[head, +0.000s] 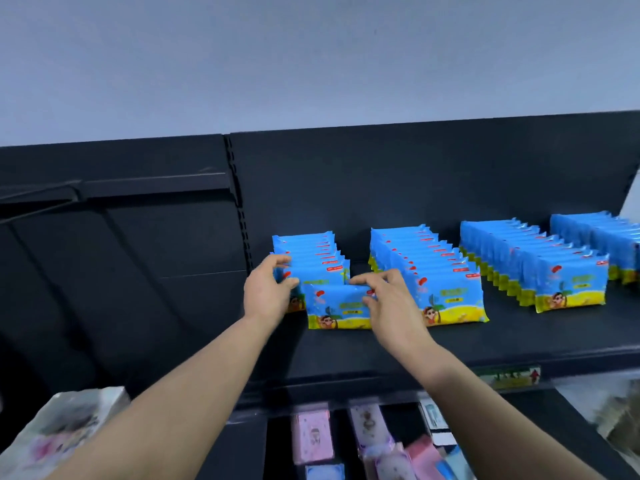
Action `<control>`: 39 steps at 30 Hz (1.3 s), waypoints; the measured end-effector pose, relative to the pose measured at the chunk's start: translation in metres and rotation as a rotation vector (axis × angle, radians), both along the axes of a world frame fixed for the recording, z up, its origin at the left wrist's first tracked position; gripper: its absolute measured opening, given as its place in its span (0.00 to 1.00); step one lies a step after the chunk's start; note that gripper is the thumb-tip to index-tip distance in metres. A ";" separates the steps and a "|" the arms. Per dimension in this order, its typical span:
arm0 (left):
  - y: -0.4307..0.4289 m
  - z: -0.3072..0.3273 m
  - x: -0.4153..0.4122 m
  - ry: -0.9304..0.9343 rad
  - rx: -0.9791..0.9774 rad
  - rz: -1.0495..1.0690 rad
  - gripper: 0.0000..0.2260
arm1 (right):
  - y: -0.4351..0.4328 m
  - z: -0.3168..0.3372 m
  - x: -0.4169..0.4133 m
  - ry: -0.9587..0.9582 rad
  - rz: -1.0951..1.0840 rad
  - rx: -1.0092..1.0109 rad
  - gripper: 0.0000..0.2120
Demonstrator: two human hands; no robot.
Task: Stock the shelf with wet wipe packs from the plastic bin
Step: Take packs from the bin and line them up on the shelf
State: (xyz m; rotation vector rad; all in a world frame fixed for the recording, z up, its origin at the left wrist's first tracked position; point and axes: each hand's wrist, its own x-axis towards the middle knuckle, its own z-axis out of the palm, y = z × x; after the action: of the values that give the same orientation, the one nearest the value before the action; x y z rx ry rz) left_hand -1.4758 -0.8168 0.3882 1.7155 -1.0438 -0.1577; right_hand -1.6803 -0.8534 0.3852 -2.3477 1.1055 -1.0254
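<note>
Right hand pinches the front pack by its top edge; left hand grips the row behind that pack. Let go unsupported, the pack could topple forward on the shelf.

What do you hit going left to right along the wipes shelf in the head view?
left hand on the leftmost row end → front pack → right hand pinching it → second row → third row → fourth row, cut by the frame edge.
</note>
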 end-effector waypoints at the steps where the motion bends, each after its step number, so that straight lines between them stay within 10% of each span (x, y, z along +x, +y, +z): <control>1: -0.002 -0.002 0.002 -0.015 -0.032 0.040 0.18 | -0.002 -0.001 0.011 -0.016 0.004 0.013 0.15; 7: 0.006 -0.010 0.011 0.375 -0.167 0.037 0.30 | -0.011 -0.009 0.065 -0.082 -0.098 -0.018 0.29; 12: 0.014 -0.035 0.005 0.131 0.110 -0.128 0.31 | -0.008 -0.027 0.074 -0.022 -0.120 0.105 0.46; 25: 0.010 -0.040 0.006 0.032 0.197 -0.074 0.37 | -0.006 -0.026 0.060 0.027 -0.069 0.138 0.45; 31: 0.018 -0.029 0.009 0.110 0.280 -0.082 0.58 | 0.021 -0.025 0.032 0.284 -0.144 -0.045 0.29; 39: 0.113 -0.014 -0.036 -0.167 0.276 0.102 0.13 | 0.082 -0.029 -0.014 0.468 0.042 -0.249 0.18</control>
State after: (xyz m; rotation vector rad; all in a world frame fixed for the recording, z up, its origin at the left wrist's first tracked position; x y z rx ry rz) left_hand -1.5122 -0.7033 0.3739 2.0561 -1.0920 -0.0969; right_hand -1.6939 -0.7713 0.3559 -2.8968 1.1269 -0.6417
